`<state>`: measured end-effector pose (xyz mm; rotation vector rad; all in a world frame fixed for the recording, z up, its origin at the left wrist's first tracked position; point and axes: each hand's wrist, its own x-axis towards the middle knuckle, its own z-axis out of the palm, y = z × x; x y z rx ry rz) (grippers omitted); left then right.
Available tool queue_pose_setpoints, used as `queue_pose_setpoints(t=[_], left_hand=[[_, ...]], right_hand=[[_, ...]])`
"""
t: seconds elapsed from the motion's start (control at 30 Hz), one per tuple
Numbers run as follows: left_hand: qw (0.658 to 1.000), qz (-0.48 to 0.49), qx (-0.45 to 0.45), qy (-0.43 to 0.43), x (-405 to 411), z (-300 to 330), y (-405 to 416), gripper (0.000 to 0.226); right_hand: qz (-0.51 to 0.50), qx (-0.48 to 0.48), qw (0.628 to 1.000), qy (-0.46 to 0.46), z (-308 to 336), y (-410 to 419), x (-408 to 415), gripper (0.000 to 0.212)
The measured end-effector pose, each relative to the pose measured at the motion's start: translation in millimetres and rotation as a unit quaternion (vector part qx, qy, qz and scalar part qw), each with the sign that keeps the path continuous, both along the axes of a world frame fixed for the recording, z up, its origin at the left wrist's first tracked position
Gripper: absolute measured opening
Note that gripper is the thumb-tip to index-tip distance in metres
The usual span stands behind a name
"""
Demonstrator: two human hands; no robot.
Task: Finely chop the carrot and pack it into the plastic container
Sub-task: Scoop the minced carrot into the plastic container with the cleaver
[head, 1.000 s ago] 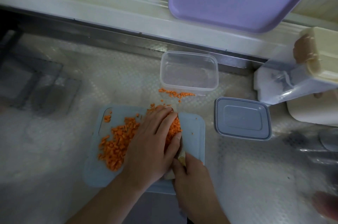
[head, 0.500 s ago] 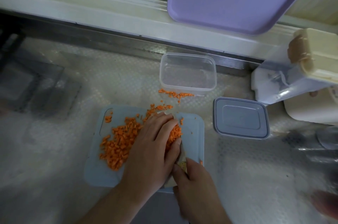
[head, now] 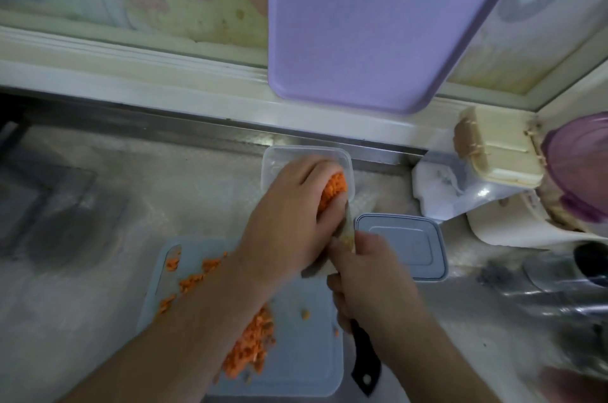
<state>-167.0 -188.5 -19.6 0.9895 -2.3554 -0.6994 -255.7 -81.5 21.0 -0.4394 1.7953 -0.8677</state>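
My left hand (head: 289, 215) is cupped over a heap of chopped carrot (head: 333, 192), pressing it against the flat of a knife blade (head: 348, 225). The heap hangs over the near right part of the clear plastic container (head: 279, 156). My right hand (head: 368, 274) grips the knife by its black handle (head: 363, 360). More chopped carrot (head: 250, 346) lies on the pale blue cutting board (head: 306, 353) below my left forearm, with scattered bits (head: 190, 281) at the board's far left.
The container's grey lid (head: 404, 244) lies flat just right of the knife. A purple tray (head: 362, 24) leans against the back wall. White and cream boxes (head: 487, 156), a purple bowl (head: 582, 165) and metal items (head: 559, 277) crowd the right side.
Both hands lifted a heap of carrot off the board on the knife blade and carried it away from me to the container. The head camera moved closer and tilted up.
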Motion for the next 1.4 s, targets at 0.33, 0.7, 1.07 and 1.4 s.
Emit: queue_pose_setpoints(t=[0.33, 0.7, 1.07, 1.4], left_hand=[[0.998, -0.031, 0.063, 0.006, -41.2, -25.9, -72.3, 0.031], [0.994, -0.082, 0.056, -0.045, -22.8, -47.1, -74.9, 0.021], [0.978, -0.027, 0.090, -0.184, -35.1, -51.0, -80.8, 0.013], [0.986, 0.033, 0.008, -0.166, -25.1, -25.2, -61.7, 0.028]], right_hand=[[-0.001, 0.033, 0.999, 0.005, -11.2, -64.7, -42.4, 0.013], [0.011, 0.079, 0.992, -0.096, -10.7, -45.8, -50.5, 0.018], [0.052, 0.100, 0.990, -0.090, 2.6, -51.4, -68.0, 0.008], [0.088, 0.127, 0.985, -0.076, 8.6, -47.7, -75.3, 0.013]])
